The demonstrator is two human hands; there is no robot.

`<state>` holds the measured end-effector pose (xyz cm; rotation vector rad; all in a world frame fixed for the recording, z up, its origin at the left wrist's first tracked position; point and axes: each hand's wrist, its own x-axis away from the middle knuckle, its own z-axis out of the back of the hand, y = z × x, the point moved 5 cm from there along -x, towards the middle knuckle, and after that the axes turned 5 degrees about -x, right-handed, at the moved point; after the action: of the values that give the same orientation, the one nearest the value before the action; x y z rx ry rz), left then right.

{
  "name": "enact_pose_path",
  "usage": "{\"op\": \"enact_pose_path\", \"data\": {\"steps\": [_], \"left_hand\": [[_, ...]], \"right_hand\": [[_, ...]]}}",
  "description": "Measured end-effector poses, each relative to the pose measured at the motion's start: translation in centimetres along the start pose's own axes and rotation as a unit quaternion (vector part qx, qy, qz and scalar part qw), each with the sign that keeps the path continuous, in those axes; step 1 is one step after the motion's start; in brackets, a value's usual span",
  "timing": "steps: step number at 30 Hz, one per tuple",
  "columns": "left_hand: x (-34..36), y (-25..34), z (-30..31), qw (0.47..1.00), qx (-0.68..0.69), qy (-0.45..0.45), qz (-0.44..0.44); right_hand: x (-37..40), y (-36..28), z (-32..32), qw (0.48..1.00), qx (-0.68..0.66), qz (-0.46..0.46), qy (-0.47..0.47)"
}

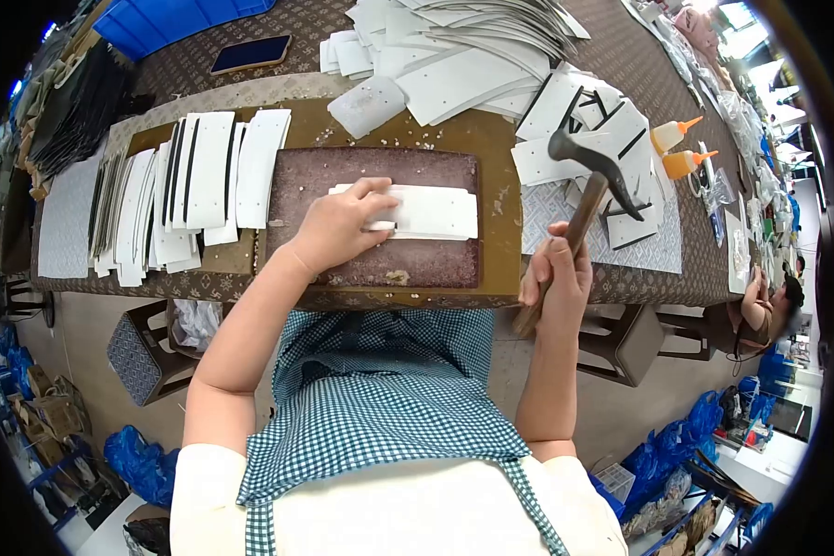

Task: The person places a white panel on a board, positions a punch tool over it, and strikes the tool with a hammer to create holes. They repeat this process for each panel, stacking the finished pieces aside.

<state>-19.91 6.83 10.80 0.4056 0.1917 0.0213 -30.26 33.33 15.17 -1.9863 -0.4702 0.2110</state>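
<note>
My left hand [347, 225] presses down on a stack of white strips [435, 213], its fingers curled. Between thumb and fingers shows the end of a short, pale rod [381, 225] with a dark tip; the rest is hidden by the hand. The strips lie flat on a dark reddish-brown board [343, 164]. Off the board's right side, my right hand [562, 273] is closed around the wooden handle of a hammer [586, 213]. Its dark, curved metal head is raised above the table, apart from the strips.
White and black-edged strips [199, 171] stand in rows at left. Larger white sheets [473, 69] pile up behind. Loose pieces [635, 139] and two orange-tipped glue bottles [684, 164] lie at right. A phone [250, 55] and blue bin [171, 23] sit at back left. Another person [760, 315] is far right.
</note>
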Motion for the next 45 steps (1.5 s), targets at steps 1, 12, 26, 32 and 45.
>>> {"op": "enact_pose_path", "data": {"steps": [1, 12, 26, 32, 45], "left_hand": [[0.2, -0.1, -0.1, 1.000, 0.004, 0.005, 0.011], [5.2, -4.8, 0.5, 0.791, 0.457, 0.296, 0.278], [1.8, -6.6, 5.5, 0.818, 0.364, 0.360, 0.262], [-7.0, -9.5, 3.9, 0.886, 0.195, 0.369, 0.201], [1.1, -5.5, 2.4, 0.863, 0.338, 0.274, 0.258]], "right_hand": [[0.4, 0.7, -0.1, 1.000, 0.014, -0.014, 0.003], [-0.4, 9.3, -7.3, 0.973, 0.184, -0.094, -0.102], [-0.7, 11.0, -6.8, 0.980, 0.163, -0.076, -0.090], [-0.5, 11.1, -6.9, 0.976, 0.186, -0.076, -0.079], [-0.5, 10.4, -7.3, 0.977, 0.186, -0.066, -0.078]]}}
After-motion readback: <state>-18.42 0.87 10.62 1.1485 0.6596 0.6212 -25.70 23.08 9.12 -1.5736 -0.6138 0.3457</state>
